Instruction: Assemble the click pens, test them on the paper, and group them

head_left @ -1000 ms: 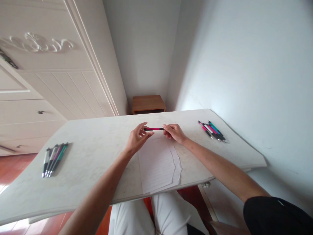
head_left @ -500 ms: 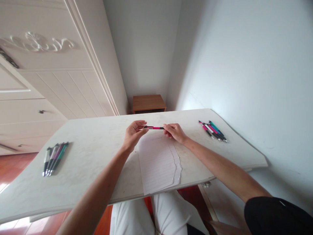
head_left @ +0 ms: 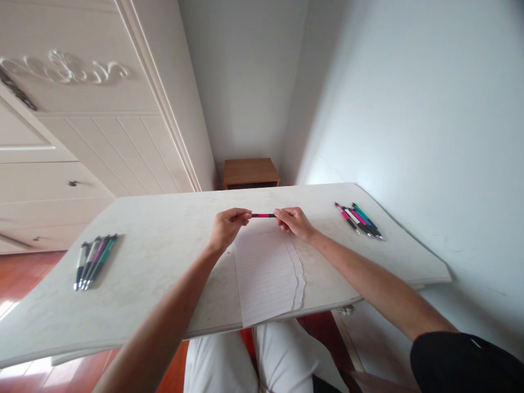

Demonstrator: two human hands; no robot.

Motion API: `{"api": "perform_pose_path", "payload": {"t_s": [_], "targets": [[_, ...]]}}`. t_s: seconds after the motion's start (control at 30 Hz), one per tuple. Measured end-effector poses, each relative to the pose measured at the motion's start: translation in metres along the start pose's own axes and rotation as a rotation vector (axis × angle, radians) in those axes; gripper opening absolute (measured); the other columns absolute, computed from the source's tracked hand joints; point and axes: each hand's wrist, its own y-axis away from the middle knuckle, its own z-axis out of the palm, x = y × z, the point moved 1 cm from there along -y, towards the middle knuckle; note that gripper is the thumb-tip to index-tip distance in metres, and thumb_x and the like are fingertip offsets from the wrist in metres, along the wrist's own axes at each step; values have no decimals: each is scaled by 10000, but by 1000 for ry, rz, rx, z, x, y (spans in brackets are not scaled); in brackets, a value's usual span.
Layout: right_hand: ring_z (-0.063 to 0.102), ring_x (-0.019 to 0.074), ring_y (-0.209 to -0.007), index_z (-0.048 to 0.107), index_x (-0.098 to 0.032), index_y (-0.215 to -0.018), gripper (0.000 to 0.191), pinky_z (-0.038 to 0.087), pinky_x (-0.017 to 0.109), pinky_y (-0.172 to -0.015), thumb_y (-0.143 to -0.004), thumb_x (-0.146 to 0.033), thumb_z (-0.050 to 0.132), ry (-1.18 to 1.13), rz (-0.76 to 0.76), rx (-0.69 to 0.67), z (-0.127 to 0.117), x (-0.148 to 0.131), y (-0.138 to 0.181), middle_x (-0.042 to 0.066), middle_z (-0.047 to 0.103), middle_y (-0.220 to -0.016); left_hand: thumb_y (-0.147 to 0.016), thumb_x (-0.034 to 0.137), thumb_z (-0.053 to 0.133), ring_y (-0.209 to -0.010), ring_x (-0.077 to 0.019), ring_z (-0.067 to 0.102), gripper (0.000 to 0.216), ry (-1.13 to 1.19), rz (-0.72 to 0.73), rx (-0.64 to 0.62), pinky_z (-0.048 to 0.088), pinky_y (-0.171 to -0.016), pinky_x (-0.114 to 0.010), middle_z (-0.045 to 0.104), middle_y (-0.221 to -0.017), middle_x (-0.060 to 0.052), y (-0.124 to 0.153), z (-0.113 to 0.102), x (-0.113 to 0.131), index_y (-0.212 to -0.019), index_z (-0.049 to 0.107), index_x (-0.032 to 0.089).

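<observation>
A pink and black pen [head_left: 262, 215] is held level between my two hands, above the far end of the lined paper [head_left: 266, 273]. My left hand [head_left: 230, 225] pinches its left end between thumb and fingers, which hide that end. On the other side my right hand [head_left: 295, 222] grips the black right end, with the tip covered by the fingers. The paper has a torn right edge and looks like more than one sheet.
Several pens [head_left: 95, 261] lie side by side at the left of the white table [head_left: 164, 229]. More pens [head_left: 360, 219] lie at the right, near the wall. A brown wooden stand [head_left: 251, 171] is beyond the far edge; a white cabinet [head_left: 123, 147] rises at left.
The fingers of my left hand have closed onto the left end of the pen, covering the clip that showed before. My right hand keeps its grip. The view has shifted slightly.
</observation>
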Motion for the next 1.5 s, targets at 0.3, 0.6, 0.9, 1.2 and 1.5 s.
{"api": "perform_pose_path", "payload": {"t_s": [0.3, 0.6, 0.9, 1.2, 1.5], "targets": [[422, 76, -415, 579, -167, -570, 526, 306, 212, -406, -832, -624, 569, -12, -8, 14, 0, -3, 1, -18, 509, -465, -676, 328, 798, -935, -228, 683, 201, 130, 100, 5, 543, -882, -380, 751, -938, -88, 1, 1, 2, -781, 756, 163], [422, 77, -420, 581, -167, -572, 550, 312, 210, -400, -827, -653, 556, 12, -13, 37, 0, -2, 1, -14, 504, -471, -677, 380, 806, -775, -163, 653, 404, 125, 8, -41, 537, -699, -288, 705, -902, -64, 4, 1, 11, -980, 688, 140], [427, 74, -438, 592, -162, -597, 515, 308, 209, -428, -856, -606, 560, 15, -29, -1, -1, 2, 2, -20, 514, -489, -779, 611, 649, -428, -65, 435, 486, 117, -115, -139, 340, -425, -215, 539, -560, 13, 3, 2, 4, -714, 634, 129], [416, 75, -432, 571, -169, -577, 510, 297, 217, -432, -867, -588, 556, 33, -55, 1, -1, 3, 1, -29, 497, -477, -646, 390, 812, -656, -154, 621, 346, 151, -65, -21, 503, -679, -296, 691, -680, -39, 1, 1, 4, -858, 742, 126], [421, 76, -418, 583, -166, -583, 528, 308, 217, -421, -857, -616, 555, 8, -24, 35, -1, 2, 1, -23, 505, -470, -630, 402, 849, -843, -179, 661, 436, 181, -45, 3, 530, -780, -303, 723, -953, -77, 1, 1, 5, -948, 706, 140]]}}
